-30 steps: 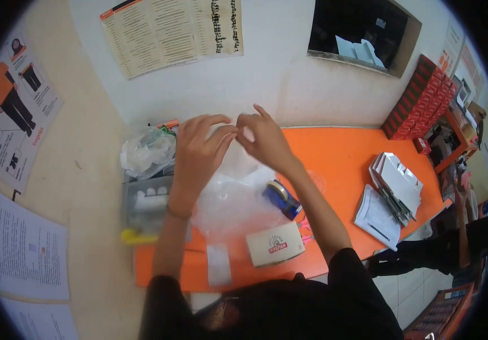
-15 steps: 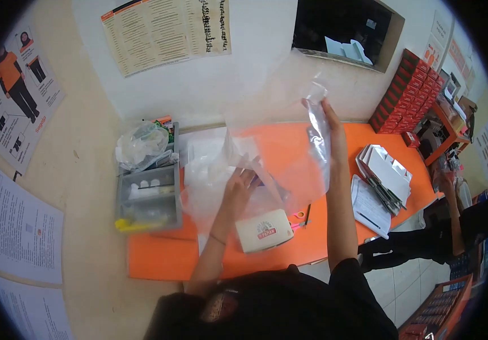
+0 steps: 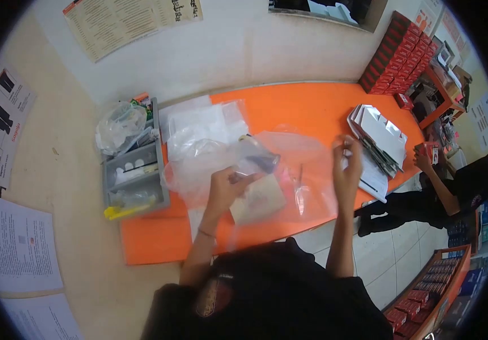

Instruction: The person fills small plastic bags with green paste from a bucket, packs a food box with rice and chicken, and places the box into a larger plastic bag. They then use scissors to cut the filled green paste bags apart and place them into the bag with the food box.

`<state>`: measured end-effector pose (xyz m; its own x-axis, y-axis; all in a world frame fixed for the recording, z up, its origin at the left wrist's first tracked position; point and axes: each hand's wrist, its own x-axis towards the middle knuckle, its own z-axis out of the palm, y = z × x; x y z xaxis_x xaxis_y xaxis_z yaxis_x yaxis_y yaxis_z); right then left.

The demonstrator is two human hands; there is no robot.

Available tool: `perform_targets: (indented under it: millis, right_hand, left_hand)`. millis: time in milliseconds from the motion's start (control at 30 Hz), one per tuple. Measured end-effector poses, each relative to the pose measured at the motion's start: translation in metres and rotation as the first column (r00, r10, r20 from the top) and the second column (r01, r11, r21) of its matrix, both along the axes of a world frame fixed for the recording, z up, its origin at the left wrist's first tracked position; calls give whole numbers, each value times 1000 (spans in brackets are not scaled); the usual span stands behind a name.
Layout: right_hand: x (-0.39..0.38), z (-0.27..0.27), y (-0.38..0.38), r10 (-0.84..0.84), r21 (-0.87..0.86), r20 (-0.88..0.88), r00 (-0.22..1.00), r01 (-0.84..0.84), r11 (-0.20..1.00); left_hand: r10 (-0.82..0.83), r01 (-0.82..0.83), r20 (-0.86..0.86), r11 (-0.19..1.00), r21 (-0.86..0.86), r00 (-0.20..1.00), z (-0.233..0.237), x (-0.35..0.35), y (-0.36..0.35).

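A large clear plastic bag (image 3: pixel 309 195) spreads low across the orange table. My left hand (image 3: pixel 227 190) pinches it between thumb and fingers near the middle. My right hand (image 3: pixel 347 164) has its fingers curled at the bag's right edge. Beneath the plastic, right by my left hand, a small cream cardboard box (image 3: pixel 258 199) shows through. A dark blue thing (image 3: pixel 264 162) with a yellowish end lies just beyond my left fingers, blurred by the film. More crumpled clear plastic (image 3: pixel 190 150) lies left of that hand, over white sheets.
A grey divided tray (image 3: pixel 136 181) with bagged items sits on the left. On the right lie a stack of folded white cartons (image 3: pixel 377 133) and a written sheet (image 3: pixel 372 181). Red boxes (image 3: pixel 397 56) are piled at the back right. Another person (image 3: pixel 453 187) stands right, holding a red box.
My right hand has come down from holding the plastic up, and the bag now lies low over the cream box. The view has tilted downward. The other person now holds up a red box.
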<state>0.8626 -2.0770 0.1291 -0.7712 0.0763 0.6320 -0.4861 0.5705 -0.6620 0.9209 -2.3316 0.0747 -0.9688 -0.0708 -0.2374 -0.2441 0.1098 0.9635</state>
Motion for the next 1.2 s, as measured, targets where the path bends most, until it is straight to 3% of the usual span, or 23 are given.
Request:
perform_targets:
  millis: [33,100,133,167,267,300,367,433,467,500,567,633,767,833,867,933,1067,1133,1167,1200]
  right_hand:
    - [24,-2,-16,167,-95,157,973,-153,984]
    - [49,-14,-39,443,-157,339,830,-414,897]
    - [52,-20,-46,442,-163,345,828,-410,897]
    - [53,-28,-53,409,-194,348,844,-362,912]
    - [53,-37,-52,375,-245,350,859,-302,921]
    - [54,-38,-51,370,-266,351,860,-288,920]
    - [62,-33,-52,412,-265,392,822,-328,907]
    - [70,-31,-57,447,-265,429,785,-364,893]
    - [75,-33,-62,472,-285,414,778,-381,879]
    - [79,-34,-66,497,-305,399,771,-400,865]
    - [83,-37,-70,505,-299,408,761,-411,861]
    - [86,-36,-72,480,-320,496,724,-361,876]
    - [85,-39,-70,410,-253,490,769,-324,911]
    - [83,-49,-67,489,-170,431,758,-464,869]
    - [81,-54,-65,488,-171,432,759,-462,870]
    - [76,-63,-58,664,-367,532,525,-564,740]
    - [72,-60,-36,654,-434,529,541,-489,756]
    - [61,-56,-13,418,-317,447,791,-297,901]
    - [60,-52,-11,422,-320,444,790,-301,899]
    - [60,-47,-10,332,-244,347,877,-258,935]
  left_hand:
    - [1,-1,15,1000,0,1000,-5,3,6]
    - [25,6,-236,992,129,971,-18,7,18]
    - [38,31,-389,985,168,920,-27,5,24]
    - [36,31,-385,985,167,922,-32,9,23]
    - [-6,67,-276,975,212,961,-25,20,13]
    - [17,-5,-117,996,94,993,-28,22,7]
    - [64,-63,42,997,-35,997,-31,25,10]
    - [184,-82,-305,944,319,934,-30,25,27]
    - [187,-86,-302,944,318,935,-36,28,22]
    - [108,-78,-230,988,135,967,-40,32,15]
    - [46,-54,-139,997,-54,989,-46,37,12]
    - [125,-97,-208,985,141,970,-25,40,25]
    - [161,-108,-316,978,177,935,-45,43,34]
    - [56,-136,-398,975,-174,915,-38,48,37]
    - [54,-133,-397,976,-174,916,-36,49,38]
    - [-113,-103,-477,908,-405,872,-33,50,41]
    - [-112,-58,-408,922,-383,906,-25,56,28]
    - [134,-308,-392,852,-423,910,-20,60,5]
    - [136,-312,-393,849,-426,909,-19,62,-2]
    - [207,-410,-427,786,-463,880,-19,64,-6]
